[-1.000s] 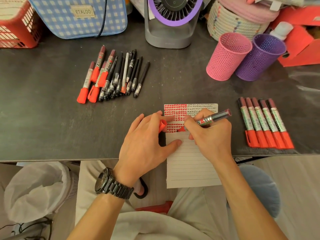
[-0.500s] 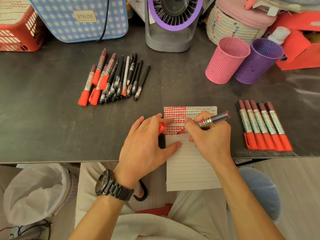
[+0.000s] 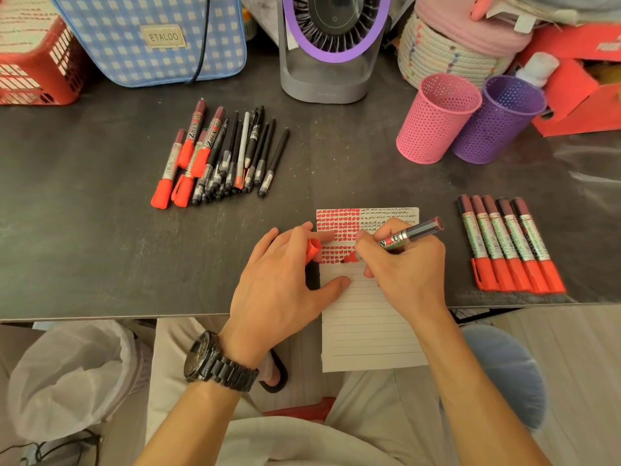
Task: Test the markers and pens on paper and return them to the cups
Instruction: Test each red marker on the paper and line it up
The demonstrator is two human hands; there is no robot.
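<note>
Right hand [image 3: 403,274] curls tight round the grey-barrelled red marker [image 3: 413,234], nib on the lined white paper [image 3: 369,324]. Left hand [image 3: 279,287] lies spread there, red plastic cap [image 3: 312,249] pinched between its fingers. Barely shifted since a moment ago.

Head view, looking down, close over desk [image 3: 100,257]

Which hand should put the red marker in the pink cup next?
Probably the right hand: it grips the marker, and the pink cup stands on its side. The left hand holds the cap and presses the paper.
</note>
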